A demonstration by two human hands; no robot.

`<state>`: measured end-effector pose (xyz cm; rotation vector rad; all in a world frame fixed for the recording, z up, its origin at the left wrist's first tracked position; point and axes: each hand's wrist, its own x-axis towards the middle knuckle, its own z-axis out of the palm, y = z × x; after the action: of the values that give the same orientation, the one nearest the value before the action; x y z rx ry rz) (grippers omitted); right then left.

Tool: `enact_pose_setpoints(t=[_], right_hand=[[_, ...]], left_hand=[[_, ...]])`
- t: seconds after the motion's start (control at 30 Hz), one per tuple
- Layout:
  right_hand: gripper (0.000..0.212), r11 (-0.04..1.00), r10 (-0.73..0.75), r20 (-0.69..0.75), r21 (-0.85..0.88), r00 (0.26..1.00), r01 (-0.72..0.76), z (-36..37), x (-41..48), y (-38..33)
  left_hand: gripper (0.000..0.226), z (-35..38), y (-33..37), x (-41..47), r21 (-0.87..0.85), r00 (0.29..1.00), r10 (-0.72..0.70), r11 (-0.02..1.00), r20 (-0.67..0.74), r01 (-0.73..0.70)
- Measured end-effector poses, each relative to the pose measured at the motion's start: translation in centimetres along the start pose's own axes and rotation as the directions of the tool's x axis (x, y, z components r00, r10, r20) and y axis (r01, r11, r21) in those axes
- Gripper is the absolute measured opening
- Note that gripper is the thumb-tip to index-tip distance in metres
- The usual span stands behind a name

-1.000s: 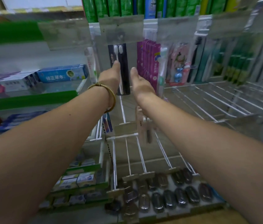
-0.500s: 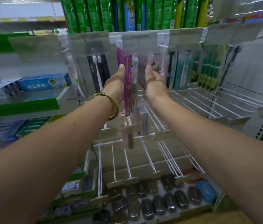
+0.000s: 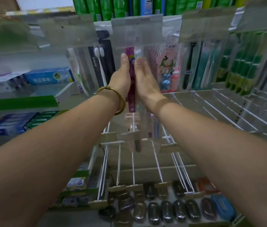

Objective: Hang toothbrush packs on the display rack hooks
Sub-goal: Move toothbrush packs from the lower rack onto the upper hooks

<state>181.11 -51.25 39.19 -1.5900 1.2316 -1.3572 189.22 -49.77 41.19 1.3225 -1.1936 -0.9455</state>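
A stack of purple toothbrush packs (image 3: 131, 89) hangs from a hook under a clear price-tag flap (image 3: 136, 32), seen edge-on. My left hand (image 3: 121, 77), with a brass bangle on its wrist, lies flat against the left side of the stack. My right hand (image 3: 145, 81) presses flat against the right side, fingers straight up. The two palms squeeze the packs between them. A black two-brush pack (image 3: 102, 63) hangs to the left, a pink cartoon children's pack (image 3: 167, 69) to the right.
White wire hooks (image 3: 219, 110) jut out bare at the right and below (image 3: 133, 169). More hanging packs, teal and green (image 3: 244, 66), fill the right. Toothpaste boxes (image 3: 49, 77) sit on left shelves, green tubes (image 3: 106, 7) on top, wrapped dark soap-like items (image 3: 167, 210) at the bottom.
Both hands shifted right from the black pack to the purple packs, then closed together onto them. The view moved nearer and turned slightly right.
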Motion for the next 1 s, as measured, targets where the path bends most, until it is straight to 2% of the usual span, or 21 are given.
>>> enact_pose_setpoints(t=[0.27, 0.47, 0.57, 0.87, 1.0], right_hand=[[0.068, 0.999, 0.039, 0.015, -0.004, 0.999, -0.039, 0.1, 2.7, 0.2], [0.068, 0.999, 0.041, 0.016, -0.001, 0.999, -0.041, -0.2, 2.8, 0.3], [0.069, 1.000, 0.027, 0.015, 0.000, 1.000, -0.027, -0.4, 2.4, 0.3], [0.068, 0.997, 0.037, 0.003, -0.063, 0.999, -0.037, -1.3, -0.3, -1.0], [0.069, 0.997, 0.059, -0.025, -0.054, 0.998, -0.060, -1.3, -2.5, -1.2]], left_hand=[[0.060, 1.1, 0.8, 1.9, -0.010, 0.996, -0.023, 1.000, -0.088, 0.022], [0.065, 1.5, 1.2, 1.6, 0.055, 0.993, -0.017, 0.998, -0.117, 0.024], [0.073, 1.5, 1.2, 0.9, 0.049, 0.995, -0.015, 0.999, -0.102, 0.021], [0.077, 0.6, 1.9, -1.6, 0.109, 0.997, -0.037, 0.993, -0.064, 0.044], [0.064, -0.2, 2.2, -3.3, 0.057, 0.989, -0.088, 0.994, -0.119, 0.095]])
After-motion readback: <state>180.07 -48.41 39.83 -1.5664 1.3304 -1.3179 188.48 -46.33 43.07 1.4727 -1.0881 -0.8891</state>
